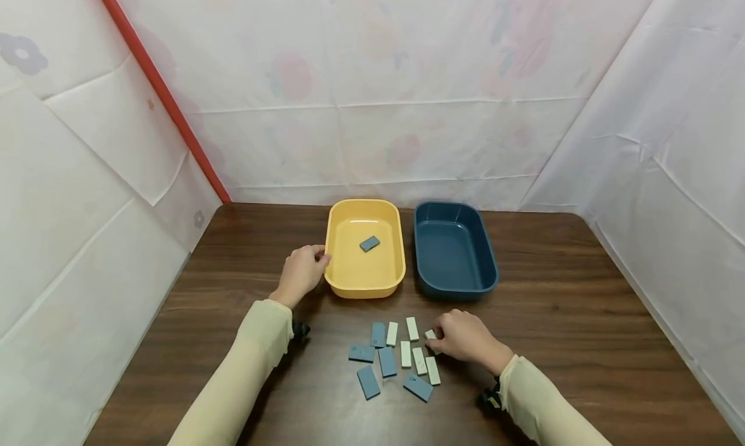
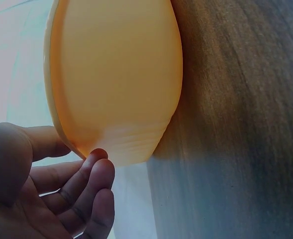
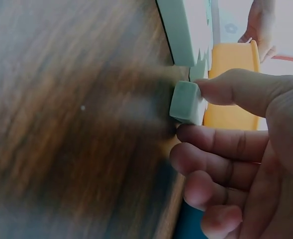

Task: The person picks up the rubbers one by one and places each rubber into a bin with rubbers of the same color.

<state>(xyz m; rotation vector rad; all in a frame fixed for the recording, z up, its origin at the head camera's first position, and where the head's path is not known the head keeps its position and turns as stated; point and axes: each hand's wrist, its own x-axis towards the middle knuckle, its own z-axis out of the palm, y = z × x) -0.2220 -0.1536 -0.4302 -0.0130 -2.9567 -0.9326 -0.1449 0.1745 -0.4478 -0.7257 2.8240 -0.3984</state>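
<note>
My left hand (image 1: 301, 275) pinches the left rim of a yellow plastic bin (image 1: 363, 278), thumb on one side and fingertips on the other. One blue-grey tile (image 1: 369, 244) lies inside that bin. With thumb and index finger, my right hand (image 1: 464, 336) holds a small pale green block (image 3: 185, 99) by its sides, low over the table. Several more pale green blocks (image 1: 405, 354) lie just left of this hand. Among and beside them are several blue-grey tiles (image 1: 368, 382), flat on the wood.
A dark blue bin (image 1: 451, 258) stands right of the yellow one, a narrow gap between them. Both rest on a dark wooden table (image 1: 547, 291). White patterned sheets (image 1: 378, 77) hang behind and at both sides, and a red strip (image 1: 163, 94) runs down the back left.
</note>
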